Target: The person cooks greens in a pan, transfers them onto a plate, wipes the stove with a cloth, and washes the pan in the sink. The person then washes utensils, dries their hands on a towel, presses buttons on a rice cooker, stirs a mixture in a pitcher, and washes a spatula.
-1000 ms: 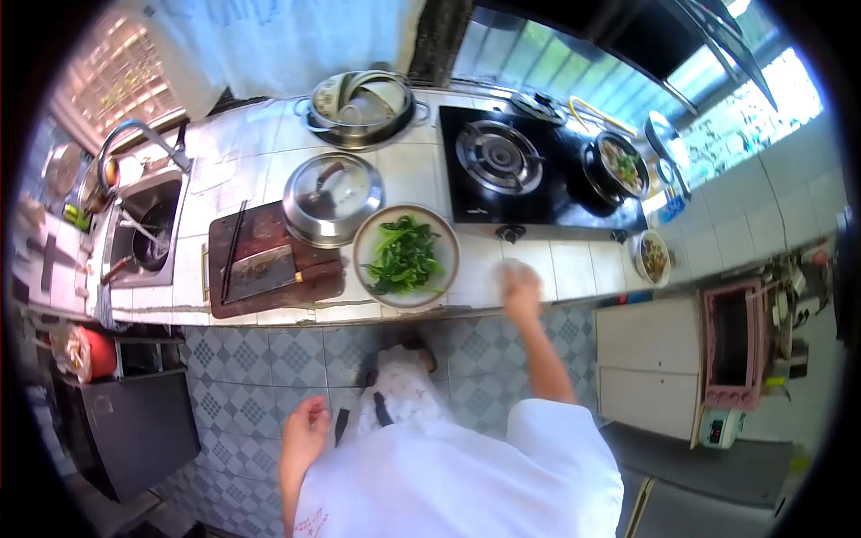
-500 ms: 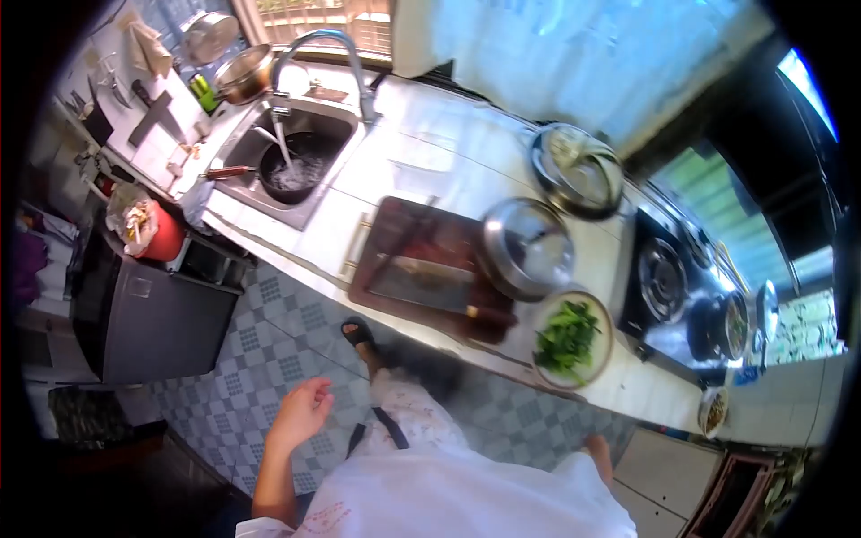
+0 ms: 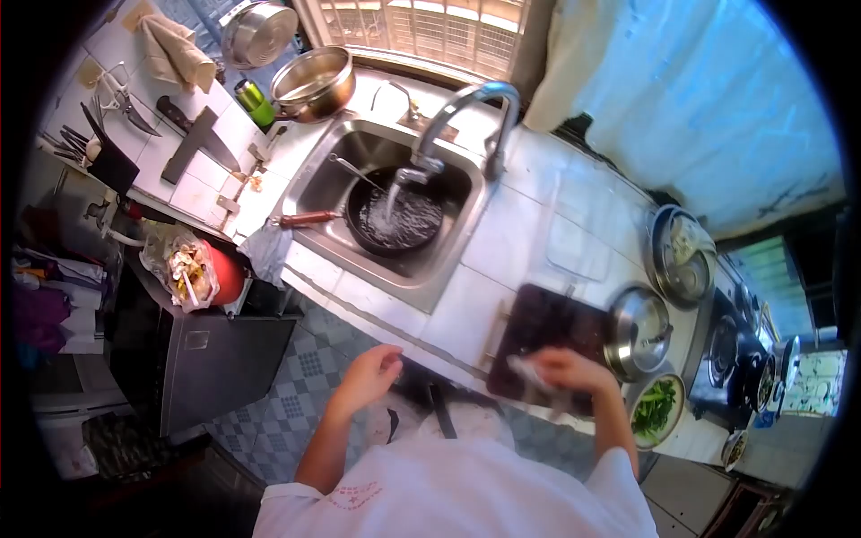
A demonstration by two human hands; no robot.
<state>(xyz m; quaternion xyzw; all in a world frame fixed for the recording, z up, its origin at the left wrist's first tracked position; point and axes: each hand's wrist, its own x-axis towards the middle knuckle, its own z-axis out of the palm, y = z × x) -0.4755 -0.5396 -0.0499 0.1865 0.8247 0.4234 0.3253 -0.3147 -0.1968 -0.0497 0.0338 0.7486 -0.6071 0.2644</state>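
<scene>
My left hand (image 3: pixel 369 377) hangs in front of the counter edge, its fingers loosely curled and apart, with nothing in it. Over the dark cutting board (image 3: pixel 552 318), my right hand (image 3: pixel 572 370) is blurred by motion; its fingers seem closed on a small whitish thing (image 3: pixel 527 369) too smeared to name. The cleaver that lay on the board cannot be made out now. To the right of the board sit a steel pot lid (image 3: pixel 632 336) and a plate of green leaves (image 3: pixel 659 410). Water from the tap (image 3: pixel 421 170) runs into a black pan (image 3: pixel 395 235) in the sink (image 3: pixel 417 291).
A steel pot (image 3: pixel 314 85) and a green bottle (image 3: pixel 256 103) stand behind the sink. Knives, including a cleaver (image 3: pixel 202 143), hang on the left wall. A red bin (image 3: pixel 229 273) is left of the counter. The stove (image 3: pixel 717 350) is at the far right.
My view has swung left and nearer the sink. My right hand has come into view over the cutting board. My left hand has moved closer to the counter edge.
</scene>
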